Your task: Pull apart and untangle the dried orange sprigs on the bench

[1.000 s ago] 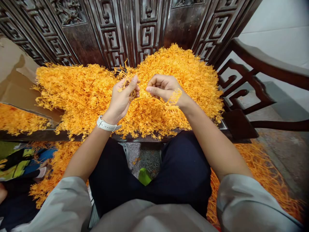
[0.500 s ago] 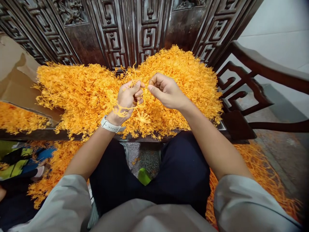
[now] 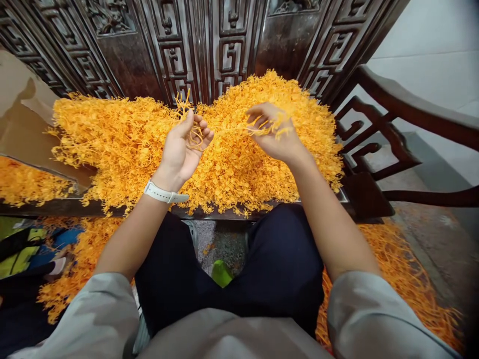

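A big heap of orange branching strands (image 3: 123,139) lies on a dark carved wooden seat (image 3: 359,192) in front of me. My left hand (image 3: 183,147), with a white watch on the wrist, is held palm up above the heap, its fingers curled round a small tangle of orange strands (image 3: 192,134). My right hand (image 3: 275,132) hovers a little to the right, fingers closed on another sprig of strands (image 3: 267,127) that hangs over its back. A thin strand seems to stretch between the two hands.
Behind the heap rises the dark carved seat back (image 3: 224,45), with a curved armrest (image 3: 411,104) to the right. More orange strands (image 3: 396,259) cover the floor on both sides of my legs. A cardboard sheet (image 3: 22,114) leans at the left.
My hands were pinched together at the centre. They have pulled apart and risen a little, the left palm turning up and the right moving rightward with a sprig.
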`<state>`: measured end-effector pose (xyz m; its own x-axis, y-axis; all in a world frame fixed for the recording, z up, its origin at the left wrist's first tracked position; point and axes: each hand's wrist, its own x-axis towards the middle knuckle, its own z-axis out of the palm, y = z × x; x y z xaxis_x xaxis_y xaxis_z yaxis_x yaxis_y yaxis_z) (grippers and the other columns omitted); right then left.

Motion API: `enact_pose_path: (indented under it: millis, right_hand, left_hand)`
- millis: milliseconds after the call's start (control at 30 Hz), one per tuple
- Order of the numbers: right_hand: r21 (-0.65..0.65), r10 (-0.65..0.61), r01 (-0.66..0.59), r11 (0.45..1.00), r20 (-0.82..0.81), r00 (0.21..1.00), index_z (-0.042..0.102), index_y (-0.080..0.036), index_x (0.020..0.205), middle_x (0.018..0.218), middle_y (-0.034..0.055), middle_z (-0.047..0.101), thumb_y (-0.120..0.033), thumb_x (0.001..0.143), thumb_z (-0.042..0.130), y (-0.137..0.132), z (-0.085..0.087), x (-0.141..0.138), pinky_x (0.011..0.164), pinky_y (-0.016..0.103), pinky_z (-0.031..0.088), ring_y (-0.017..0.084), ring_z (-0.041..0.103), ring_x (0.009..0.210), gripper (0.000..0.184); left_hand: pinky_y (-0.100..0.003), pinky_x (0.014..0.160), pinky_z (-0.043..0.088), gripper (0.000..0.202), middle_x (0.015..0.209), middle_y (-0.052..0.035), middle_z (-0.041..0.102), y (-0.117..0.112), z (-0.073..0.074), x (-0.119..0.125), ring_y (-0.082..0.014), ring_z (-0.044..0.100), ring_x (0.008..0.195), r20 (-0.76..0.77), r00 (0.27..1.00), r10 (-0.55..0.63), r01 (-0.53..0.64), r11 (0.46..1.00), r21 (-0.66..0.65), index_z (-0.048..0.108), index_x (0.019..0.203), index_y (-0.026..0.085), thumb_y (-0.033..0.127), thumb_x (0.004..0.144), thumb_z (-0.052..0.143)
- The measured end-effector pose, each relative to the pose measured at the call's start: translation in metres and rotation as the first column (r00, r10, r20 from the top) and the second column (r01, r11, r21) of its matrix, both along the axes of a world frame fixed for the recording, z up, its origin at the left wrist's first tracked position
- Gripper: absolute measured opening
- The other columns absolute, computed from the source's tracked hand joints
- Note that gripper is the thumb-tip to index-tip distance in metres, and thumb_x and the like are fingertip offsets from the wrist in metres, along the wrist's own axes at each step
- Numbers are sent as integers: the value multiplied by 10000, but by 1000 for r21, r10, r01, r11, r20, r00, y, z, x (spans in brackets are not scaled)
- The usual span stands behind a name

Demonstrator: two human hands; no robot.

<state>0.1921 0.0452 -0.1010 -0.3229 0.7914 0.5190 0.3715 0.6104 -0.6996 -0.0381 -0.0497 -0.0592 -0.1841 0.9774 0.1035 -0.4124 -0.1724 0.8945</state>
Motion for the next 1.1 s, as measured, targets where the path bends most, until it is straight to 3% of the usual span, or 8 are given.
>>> enact_pose_path:
  millis: [133,333,400,500,700,833,1000,1100]
  right_hand:
    - [-186,325,-331,925,-63,944,765,-230,1042,854,15,699,-605,833,859,-17,4,-16,648,304,477,135,556,680,440]
    - [-443,465,-557,703,-307,830,723,-190,852,691,23,660,-864,875,644,-30,7,-31,546,274,447,123,586,616,678]
    - [-423,426,-559,713,-371,825,720,-206,898,673,0,632,-864,871,650,-35,9,-38,541,272,442,116,565,597,663]
    - [-354,329,-479,803,-407,852,693,-239,907,671,-24,579,-837,892,656,-42,12,-46,557,281,438,116,521,598,599]
    - [-206,155,-209,956,-250,956,624,-228,729,785,27,625,-855,933,567,-38,10,-47,807,378,520,180,596,792,662]
    - [-225,219,-269,936,-227,949,649,-229,773,905,62,690,-842,917,606,-34,9,-44,971,436,539,217,647,919,631]
    - [-187,416,-434,881,-130,900,620,-216,720,1084,94,693,-771,916,674,-33,13,-34,1114,446,495,243,632,1157,591]
    - [-169,522,-517,839,-17,853,618,-200,722,1166,110,679,-692,941,697,-31,14,-27,1082,431,502,229,618,1108,545]
  left_hand:
    - [-258,881,648,333,828,-38,748,4,0,2,-155,761,923,41,997,58,-59,998,18,679,810,229,500,981,770]
    - [-255,913,631,327,895,-50,771,7,0,-5,-170,764,1040,-5,992,123,-122,989,80,650,780,231,457,990,759]
    - [-258,898,625,327,905,-53,772,7,-2,-4,-173,762,1033,-21,991,132,-130,988,84,654,795,228,472,982,766]
    - [-265,884,610,326,924,-49,769,3,-4,1,-163,754,980,-42,992,119,-113,987,114,661,831,223,490,950,806]
    - [-299,831,593,331,858,-17,728,-2,-12,10,-146,715,822,-169,985,41,-1,972,234,671,859,225,481,876,881]
    - [-296,729,561,402,794,-5,670,3,-19,8,-145,669,750,-280,947,155,-66,950,305,667,874,243,603,879,843]
    - [-292,586,471,485,775,1,595,18,-21,-12,-137,571,674,-236,920,313,-208,900,383,610,893,272,725,872,784]
    - [-270,564,435,507,757,8,548,27,-19,-29,-128,545,674,-207,906,369,-274,885,377,573,896,269,736,874,771]
